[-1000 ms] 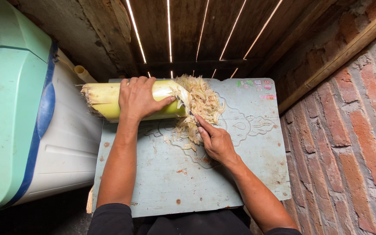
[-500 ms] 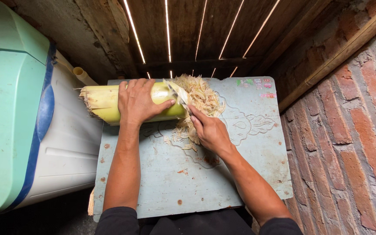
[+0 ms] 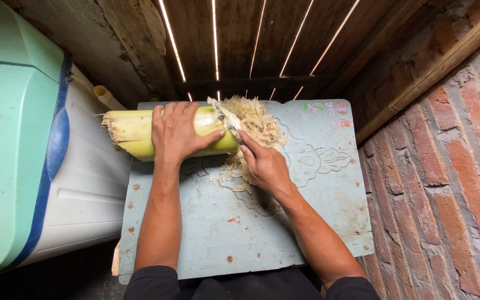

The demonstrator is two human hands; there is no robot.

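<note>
One yellow-green stalk [image 3: 140, 130], end shredded pale.

A pale blue board [image 3: 212, 233], worn and marked with rusty spots and a faint raised pattern, serves as the work surface. A thick yellow-green stalk [image 3: 134, 133] lies across its far edge, its left end jutting past the board's left side. At the stalk's cut right end sits a heap of pale shreds [image 3: 259, 122], with more shreds scattered on the board just below it.
</note>
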